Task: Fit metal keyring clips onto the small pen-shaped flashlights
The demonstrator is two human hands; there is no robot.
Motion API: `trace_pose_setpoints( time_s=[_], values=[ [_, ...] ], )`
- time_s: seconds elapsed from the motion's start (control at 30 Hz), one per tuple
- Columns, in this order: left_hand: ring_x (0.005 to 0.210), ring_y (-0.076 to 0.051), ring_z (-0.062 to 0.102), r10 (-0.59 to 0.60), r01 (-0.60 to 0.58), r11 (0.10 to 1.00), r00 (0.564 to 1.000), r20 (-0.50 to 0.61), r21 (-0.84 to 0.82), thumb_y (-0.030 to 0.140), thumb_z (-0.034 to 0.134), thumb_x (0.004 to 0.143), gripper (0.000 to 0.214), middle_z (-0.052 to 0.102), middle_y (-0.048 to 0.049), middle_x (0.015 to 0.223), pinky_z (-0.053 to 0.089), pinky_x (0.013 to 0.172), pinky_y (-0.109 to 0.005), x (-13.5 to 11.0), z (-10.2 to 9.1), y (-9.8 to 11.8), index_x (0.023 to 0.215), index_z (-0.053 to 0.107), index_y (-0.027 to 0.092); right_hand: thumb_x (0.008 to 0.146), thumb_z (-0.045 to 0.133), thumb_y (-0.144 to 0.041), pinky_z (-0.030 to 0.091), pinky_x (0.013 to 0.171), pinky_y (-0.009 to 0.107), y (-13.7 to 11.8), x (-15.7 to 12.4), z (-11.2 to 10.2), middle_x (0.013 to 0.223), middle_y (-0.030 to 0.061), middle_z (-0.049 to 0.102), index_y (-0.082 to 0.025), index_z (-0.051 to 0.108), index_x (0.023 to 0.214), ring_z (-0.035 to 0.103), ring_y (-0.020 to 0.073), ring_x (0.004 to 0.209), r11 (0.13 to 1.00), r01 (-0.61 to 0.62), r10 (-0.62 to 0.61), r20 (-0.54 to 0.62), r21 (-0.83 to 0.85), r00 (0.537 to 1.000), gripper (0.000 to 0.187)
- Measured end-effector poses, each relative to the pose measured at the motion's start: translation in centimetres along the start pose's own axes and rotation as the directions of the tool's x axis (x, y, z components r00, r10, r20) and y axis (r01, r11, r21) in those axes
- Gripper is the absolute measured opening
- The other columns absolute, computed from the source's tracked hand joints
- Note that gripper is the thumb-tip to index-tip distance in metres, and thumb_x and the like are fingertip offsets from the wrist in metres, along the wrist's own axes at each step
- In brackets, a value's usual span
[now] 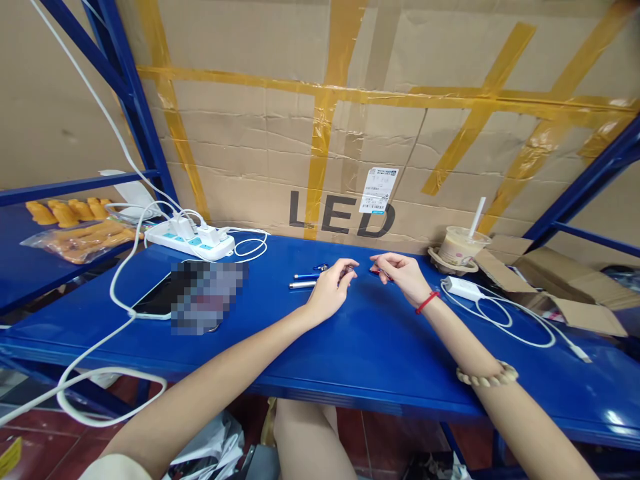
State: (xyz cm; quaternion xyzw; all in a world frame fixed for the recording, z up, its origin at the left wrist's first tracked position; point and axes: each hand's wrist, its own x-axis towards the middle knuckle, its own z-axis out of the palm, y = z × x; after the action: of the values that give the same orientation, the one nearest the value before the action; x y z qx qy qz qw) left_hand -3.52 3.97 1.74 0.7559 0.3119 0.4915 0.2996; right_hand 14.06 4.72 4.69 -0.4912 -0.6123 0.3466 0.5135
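Note:
My left hand rests on the blue shelf top, fingers pinched on a small silvery piece near its fingertips. My right hand, with a red cord on the wrist, is closed on a small red pen-like item. The two hands' fingertips sit a short gap apart. Just left of my left hand lie a silver pen-shaped tube and a blue one, with a small blue piece beside them.
A white power strip with plugged chargers and white cables sits at the back left, a phone near it. A drink cup with straw, a white charger and open cardboard boxes lie right. Orange items in a bag lie far left.

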Motion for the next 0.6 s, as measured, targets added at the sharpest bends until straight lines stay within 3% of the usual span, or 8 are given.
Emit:
trace_pose_setpoints(
  time_s=[0.17,0.33,0.6],
  values=[
    [0.078,-0.014,0.055,0.039,-0.039,0.997,0.999,-0.001,0.071,0.020,0.034,0.087,0.025,0.059,-0.0021,0.082,0.042,0.077,-0.026,0.0,-0.1,-0.2,0.105,0.050,0.019,0.059,0.067,-0.051,0.051,0.056,0.025,0.7,0.2,-0.1,0.093,0.0098,0.068,-0.016,0.065,0.095,0.063,0.0132,0.064,1.000,-0.008,0.008,-0.023,-0.002,1.000,0.050],
    [0.077,-0.014,0.053,0.057,-0.057,0.993,0.998,-0.005,0.102,0.022,0.031,0.089,0.027,0.055,-0.0019,0.079,0.041,0.077,-0.027,0.1,-0.1,-0.3,0.106,0.050,0.019,0.065,0.064,-0.047,0.054,0.069,0.029,1.3,0.5,-0.4,0.106,0.0118,0.064,-0.017,0.062,0.104,0.064,0.0157,0.081,1.000,0.001,-0.002,0.029,0.018,1.000,0.050],
    [0.075,-0.014,0.052,0.039,-0.039,0.994,0.999,0.005,0.101,0.022,0.031,0.089,0.026,0.054,-0.0019,0.079,0.040,0.074,-0.026,0.1,0.0,-0.3,0.105,0.050,0.018,0.059,0.069,-0.045,0.051,0.055,0.024,-0.2,-0.1,0.1,0.082,0.0094,0.069,-0.014,0.065,0.092,0.061,0.0118,0.061,0.998,-0.062,0.060,0.074,0.019,0.995,0.046]
  ],
)
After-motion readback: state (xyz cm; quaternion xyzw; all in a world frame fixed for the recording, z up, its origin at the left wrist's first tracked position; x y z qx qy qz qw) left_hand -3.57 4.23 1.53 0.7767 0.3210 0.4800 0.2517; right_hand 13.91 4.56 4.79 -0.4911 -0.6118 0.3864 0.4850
